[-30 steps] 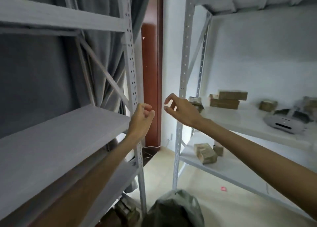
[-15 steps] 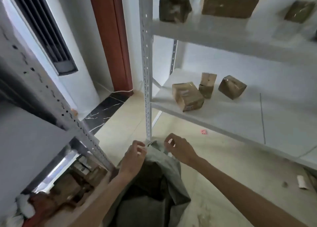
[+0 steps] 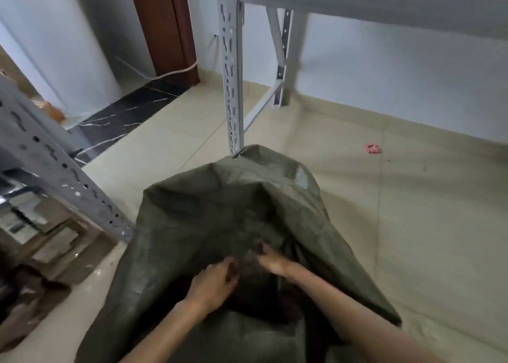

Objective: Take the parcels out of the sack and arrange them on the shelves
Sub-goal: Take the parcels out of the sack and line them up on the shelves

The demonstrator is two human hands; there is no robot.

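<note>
Left hand [image 3: 213, 283] and right hand [image 3: 270, 261]: both were inside the mouth of the green sack [image 3: 192, 211], fingers curled toward the dark interior; whether they held a parcel could not be told. Parcels: none visible, presumably below and ahead of the fingertips. Beyond stood the shelf upright [image 3: 232, 68].

Olive-green sack [image 3: 192, 225], open, on floor
</note>
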